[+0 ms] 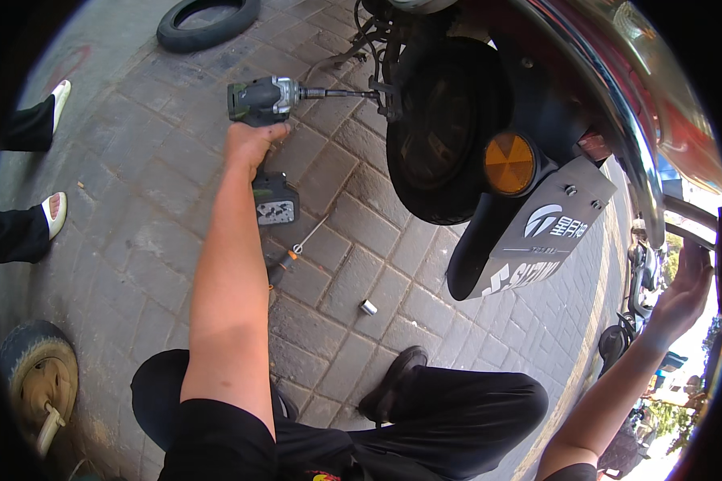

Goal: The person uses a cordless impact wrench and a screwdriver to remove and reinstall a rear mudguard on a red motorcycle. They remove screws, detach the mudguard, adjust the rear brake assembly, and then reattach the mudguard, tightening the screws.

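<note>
Black-sleeved left arm (229, 321) spans the near left, left hand (249, 146) gripping a black-and-grey cordless power driver (262, 100); far right, right hand (687, 284) is at a curved grey bar (690, 212), finger closure unclear.

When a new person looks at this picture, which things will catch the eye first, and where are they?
Probably the bright orange round reflector, right of centre, beside the black wheel. Next comes the power tool in the left hand, above and left of centre, its long shaft pointing right toward the wheel. A loose black tyre at the top left may also stand out.
</note>
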A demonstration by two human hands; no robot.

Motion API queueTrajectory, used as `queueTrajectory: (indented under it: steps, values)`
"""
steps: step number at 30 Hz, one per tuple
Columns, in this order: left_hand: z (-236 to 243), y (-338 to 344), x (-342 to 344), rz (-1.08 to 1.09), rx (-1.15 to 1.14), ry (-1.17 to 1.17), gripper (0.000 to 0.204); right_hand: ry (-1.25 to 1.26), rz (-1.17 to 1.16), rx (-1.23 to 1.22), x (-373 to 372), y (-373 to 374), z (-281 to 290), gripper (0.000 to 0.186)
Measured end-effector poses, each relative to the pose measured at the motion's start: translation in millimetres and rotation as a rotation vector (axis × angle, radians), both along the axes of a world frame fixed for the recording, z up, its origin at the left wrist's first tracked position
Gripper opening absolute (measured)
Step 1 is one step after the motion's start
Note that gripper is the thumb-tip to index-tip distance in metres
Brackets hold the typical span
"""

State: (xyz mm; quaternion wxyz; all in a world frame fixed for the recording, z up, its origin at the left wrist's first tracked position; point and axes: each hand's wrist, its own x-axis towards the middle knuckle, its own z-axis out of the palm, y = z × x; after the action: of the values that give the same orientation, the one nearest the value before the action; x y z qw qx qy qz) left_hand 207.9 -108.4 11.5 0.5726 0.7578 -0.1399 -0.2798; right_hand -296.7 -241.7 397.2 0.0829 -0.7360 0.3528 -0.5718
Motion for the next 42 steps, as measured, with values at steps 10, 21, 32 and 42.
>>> queueTrajectory:
  steps: [10, 21, 32, 42]
  values:
    - [-8.8, -27.0, 9.2, -0.049, 0.007, -0.018, 0.04, 0.285, -0.163, -0.102, -7.5, -54.3, -21.6, 0.037]
    - [-5.2, -40.3, 18.9, -0.044, 0.141, -0.093, 0.041, -0.362, 0.134, 0.083, 5.2, -56.2, -31.5, 0.041]
    - [-13.0, -34.6, 16.6, -0.084, 0.053, 0.011, 0.035, -0.372, 0.239, 0.091, 10.2, -55.1, -36.6, 0.037]
    - [-88.8, 48.5, -19.3, 0.115, -0.205, 0.66, 0.035, -0.22, -0.126, 0.03, -11.7, -38.7, -99.1, 0.026]
